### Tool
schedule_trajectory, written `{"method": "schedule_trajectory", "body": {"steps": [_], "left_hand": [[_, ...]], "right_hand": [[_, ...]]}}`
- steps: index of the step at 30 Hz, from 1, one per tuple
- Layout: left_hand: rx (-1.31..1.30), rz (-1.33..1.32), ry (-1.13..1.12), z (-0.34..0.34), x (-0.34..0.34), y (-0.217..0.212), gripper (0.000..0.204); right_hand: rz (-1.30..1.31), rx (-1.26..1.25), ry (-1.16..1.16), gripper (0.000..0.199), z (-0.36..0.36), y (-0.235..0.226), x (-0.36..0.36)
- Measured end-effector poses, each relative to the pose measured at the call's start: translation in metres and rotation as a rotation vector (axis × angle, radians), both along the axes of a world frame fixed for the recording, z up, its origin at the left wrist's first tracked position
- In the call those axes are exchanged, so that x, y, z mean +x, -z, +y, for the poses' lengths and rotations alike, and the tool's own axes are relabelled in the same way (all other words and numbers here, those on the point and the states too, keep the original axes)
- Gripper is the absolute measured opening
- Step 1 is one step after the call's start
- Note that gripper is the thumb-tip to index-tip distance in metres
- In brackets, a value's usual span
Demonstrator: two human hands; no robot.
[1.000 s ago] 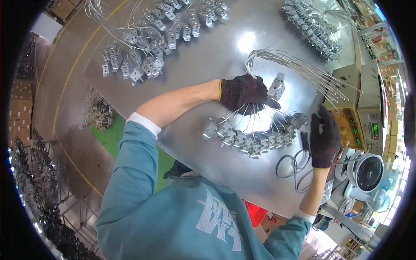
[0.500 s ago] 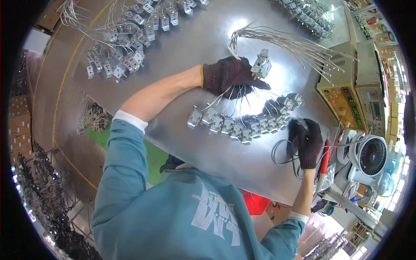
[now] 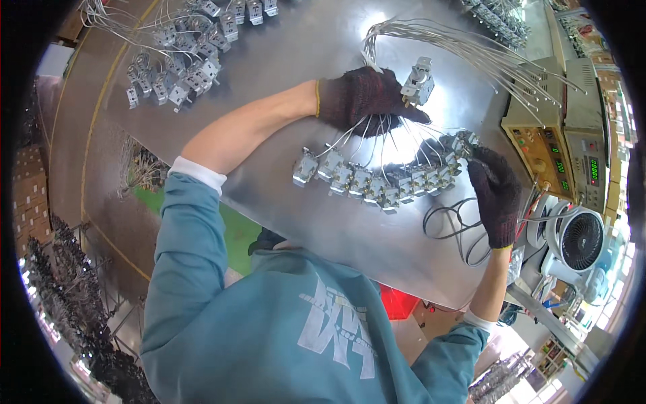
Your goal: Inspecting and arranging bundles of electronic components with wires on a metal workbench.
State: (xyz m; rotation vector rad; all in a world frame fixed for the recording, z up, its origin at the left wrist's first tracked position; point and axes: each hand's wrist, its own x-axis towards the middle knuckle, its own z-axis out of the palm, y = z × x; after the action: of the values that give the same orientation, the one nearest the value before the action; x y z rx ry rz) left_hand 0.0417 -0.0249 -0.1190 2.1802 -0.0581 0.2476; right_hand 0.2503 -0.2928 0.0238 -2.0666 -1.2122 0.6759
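Note:
My left hand, in a dark knit glove, is closed around a bundle of thin grey wires that fans up and to the right. A small metal switch part sticks up beside its fingers. Below it, a row of several similar metal parts lies on the shiny metal table, their wires running up into that hand. My right hand, also gloved, has its fingers on the part at the row's right end.
More wired parts are heaped at the table's upper left and upper right. Beige test instruments and a small fan stand on the right. A black cable loop lies near the table's edge, with a red bin below it.
My right hand has moved up from the cable loop to the right end of the row. My left hand still grips the wire bundle and has shifted slightly.

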Motion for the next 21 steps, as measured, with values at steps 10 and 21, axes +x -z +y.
{"method": "schedule_trajectory", "body": {"steps": [10, 21], "left_hand": [[0.281, -0.365, -0.033, 0.006, 0.020, 0.040, 0.067], [0.296, -0.192, -0.071, -0.004, 0.008, 0.021, 0.063]], "right_hand": [[-0.597, 0.098, -0.483, 0.033, 0.018, -0.026, 0.008], [-0.587, 0.081, -0.516, 0.028, 0.020, -0.033, -0.001]]}}
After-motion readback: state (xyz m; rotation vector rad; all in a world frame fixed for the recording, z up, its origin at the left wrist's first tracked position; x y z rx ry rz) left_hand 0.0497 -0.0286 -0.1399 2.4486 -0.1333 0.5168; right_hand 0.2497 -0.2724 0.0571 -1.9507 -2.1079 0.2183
